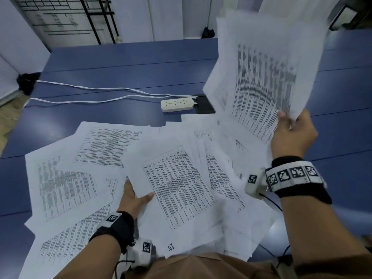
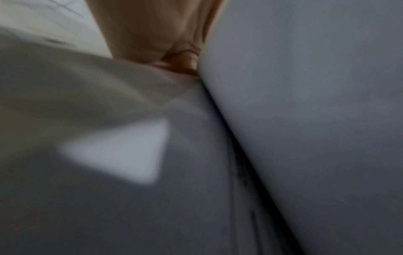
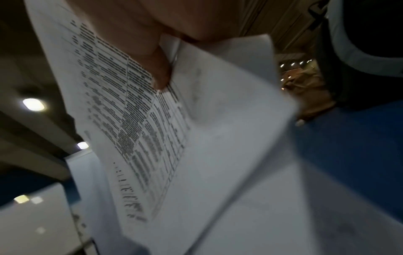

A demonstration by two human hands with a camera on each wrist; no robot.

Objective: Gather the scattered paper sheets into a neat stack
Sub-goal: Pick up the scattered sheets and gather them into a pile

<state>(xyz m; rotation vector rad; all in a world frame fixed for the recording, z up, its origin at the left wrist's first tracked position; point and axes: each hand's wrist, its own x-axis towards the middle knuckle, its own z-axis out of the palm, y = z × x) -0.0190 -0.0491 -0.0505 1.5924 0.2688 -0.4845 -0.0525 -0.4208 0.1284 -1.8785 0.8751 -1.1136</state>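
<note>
Many printed paper sheets [image 1: 66,186] lie scattered and overlapping on the near part of a blue table [image 1: 120,63]. My right hand [image 1: 289,127] is raised at the right and grips a bundle of sheets [image 1: 261,77] by its lower corner, holding it upright above the table. In the right wrist view its thumb [image 3: 157,69] presses on the bundle's printed top page [image 3: 218,138]. My left hand [image 1: 136,200] pinches the left edge of a sheet with a printed table [image 1: 177,184] in the middle of the pile, thumb on top and fingers underneath. The left wrist view is blurred, showing only the palm [image 2: 152,34] against paper [image 2: 305,103].
A white power strip [image 1: 177,105] lies just beyond the pile, with white cables [image 1: 100,89] trailing to the table's left edge. A black plate [image 1: 205,106] sits beside it. Bare blue tabletop stretches behind and to the left.
</note>
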